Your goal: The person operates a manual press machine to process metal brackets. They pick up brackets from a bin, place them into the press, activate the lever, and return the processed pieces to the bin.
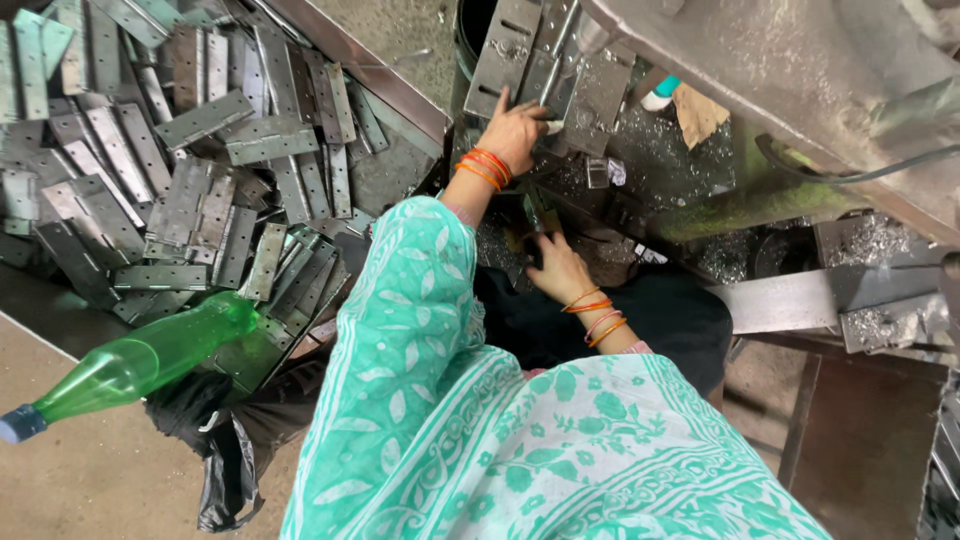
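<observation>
The left hand (515, 130), wearing orange and red bangles, presses flat with fingers spread narrowly on a grey perforated metal plate (598, 100) lying on the machine bed (720, 200). Just above that hand, more grey slotted plates (505, 50) lean upright. The right hand (560, 268), also bangled, rests lower, near the body, fingers curled toward a small dark part (535, 212); whether it grips it cannot be told. Far left of both hands lies a heap of flat grey metal hinge plates (180, 160), with a green plastic bottle (140, 360) on its side below the heap.
</observation>
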